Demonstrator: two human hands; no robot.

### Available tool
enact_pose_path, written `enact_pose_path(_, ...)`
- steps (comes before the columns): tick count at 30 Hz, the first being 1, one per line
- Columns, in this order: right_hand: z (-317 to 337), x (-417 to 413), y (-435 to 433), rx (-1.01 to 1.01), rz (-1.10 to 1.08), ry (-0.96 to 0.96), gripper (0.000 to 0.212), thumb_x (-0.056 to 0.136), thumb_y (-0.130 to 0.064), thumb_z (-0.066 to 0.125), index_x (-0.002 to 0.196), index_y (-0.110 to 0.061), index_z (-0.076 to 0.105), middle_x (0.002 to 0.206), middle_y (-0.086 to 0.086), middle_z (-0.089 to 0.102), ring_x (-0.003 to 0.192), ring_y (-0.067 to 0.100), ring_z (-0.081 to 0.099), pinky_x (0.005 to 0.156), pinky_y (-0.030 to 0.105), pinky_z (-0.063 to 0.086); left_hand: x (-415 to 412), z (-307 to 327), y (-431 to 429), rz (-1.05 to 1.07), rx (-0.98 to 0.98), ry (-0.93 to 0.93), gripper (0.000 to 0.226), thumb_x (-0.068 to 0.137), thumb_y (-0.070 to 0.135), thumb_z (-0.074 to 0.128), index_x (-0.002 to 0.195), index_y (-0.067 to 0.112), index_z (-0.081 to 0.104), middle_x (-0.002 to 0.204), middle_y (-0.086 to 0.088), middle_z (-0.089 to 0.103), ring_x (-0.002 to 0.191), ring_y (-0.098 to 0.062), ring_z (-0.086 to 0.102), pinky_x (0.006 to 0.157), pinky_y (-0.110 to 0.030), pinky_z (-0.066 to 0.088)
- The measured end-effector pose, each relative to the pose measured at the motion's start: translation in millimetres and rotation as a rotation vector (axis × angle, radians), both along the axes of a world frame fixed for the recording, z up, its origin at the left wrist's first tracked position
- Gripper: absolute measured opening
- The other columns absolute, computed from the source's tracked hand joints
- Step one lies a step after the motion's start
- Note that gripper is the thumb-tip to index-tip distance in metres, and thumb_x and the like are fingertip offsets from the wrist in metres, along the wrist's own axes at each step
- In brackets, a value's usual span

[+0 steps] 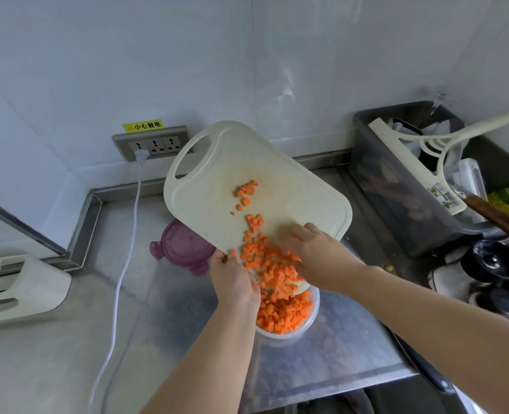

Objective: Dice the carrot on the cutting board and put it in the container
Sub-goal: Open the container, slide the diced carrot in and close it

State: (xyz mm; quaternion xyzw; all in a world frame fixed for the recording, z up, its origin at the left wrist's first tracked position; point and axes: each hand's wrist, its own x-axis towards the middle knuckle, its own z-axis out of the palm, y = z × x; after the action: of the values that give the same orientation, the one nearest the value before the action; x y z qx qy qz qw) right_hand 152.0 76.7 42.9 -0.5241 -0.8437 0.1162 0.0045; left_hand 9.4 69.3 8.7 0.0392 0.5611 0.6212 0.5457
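Left hand (232,277) grips the tilted cutting board (247,162) over the container (292,334) while the flat right hand (317,253) sweeps carrot dice (272,271) in; a hasty sweep might scatter cubes onto the desk (336,357).

One cutting board (277,174), one container (305,327), one purple lid (181,243), three sockets (154,144), dozens of carrot dice (283,312)

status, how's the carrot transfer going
Left hand grips tilted cutting board over container; right hand flat on carrot dice. Many in container, rest on board. Purple lid aside, clear.
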Motion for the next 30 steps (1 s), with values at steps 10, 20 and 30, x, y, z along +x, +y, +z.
enact_pose_path(10,-18.0,15.7,-30.3,-0.067,0.076,-0.006,0.033,0.085,-0.004,0.053,0.111,-0.022,0.061,0.105,-0.001,0.059,0.099,0.025,0.055,0.08,0.036,0.049,0.3,-0.2,0.5,-0.011,-0.008,0.005,0.035,0.1,0.0,0.034,0.125,0.013,0.055,0.124,-0.006,0.061,0.114,-0.022,0.058,0.106,-0.042,0.042)
enact_pose_path(20,57.2,-28.9,55.7,0.17,-0.056,0.263,0.044,0.094,-0.023,0.056,0.137,-0.022,0.049,0.133,0.004,0.046,0.121,0.024,0.039,0.102,0.035,0.038,9.1,14.2,-6.9,-0.041,0.064,-0.002,0.03,0.1,0.001,0.037,0.111,0.018,0.06,0.114,-0.001,0.066,0.103,-0.014,0.063,0.095,-0.032,0.048)
enact_pose_path(30,10.9,-16.1,21.9,0.06,0.027,0.067,0.026,0.096,-0.026,0.051,0.121,-0.02,0.054,0.123,0.002,0.047,0.109,0.021,0.042,0.09,0.031,0.04,7.5,16.8,-0.7,-0.032,0.015,0.023,0.034,0.1,0.003,0.033,0.116,0.02,0.057,0.113,0.004,0.062,0.107,-0.014,0.056,0.101,-0.033,0.041)
